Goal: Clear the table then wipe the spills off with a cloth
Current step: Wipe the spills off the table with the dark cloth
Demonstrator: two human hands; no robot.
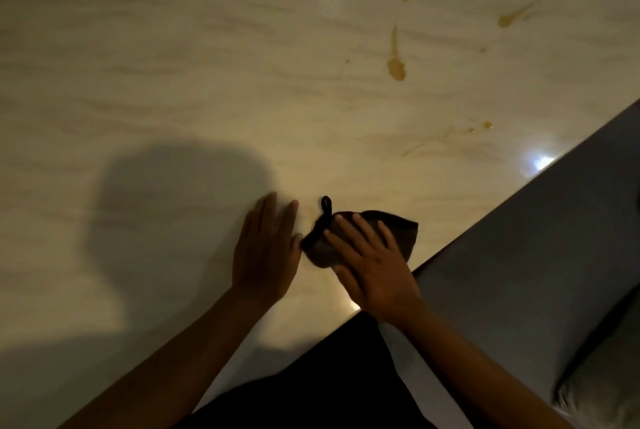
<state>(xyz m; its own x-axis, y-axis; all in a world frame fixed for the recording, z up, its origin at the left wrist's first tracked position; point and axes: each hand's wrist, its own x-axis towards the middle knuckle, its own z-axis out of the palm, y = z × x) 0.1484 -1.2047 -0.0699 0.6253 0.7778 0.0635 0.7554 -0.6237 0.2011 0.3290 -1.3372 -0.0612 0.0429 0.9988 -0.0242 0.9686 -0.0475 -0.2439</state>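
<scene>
Right hand [372, 267], fingers straight, presses the dark cloth [349, 241] flat at lower centre — positioned for wiping. Left hand [265, 248] rests open on the table [173, 65] beside it, gripping nothing. Brown spills [396, 68] remain upper right — unwiped.

No text, label, brand, number or sign is being shown legibly anywhere in the head view.
</scene>
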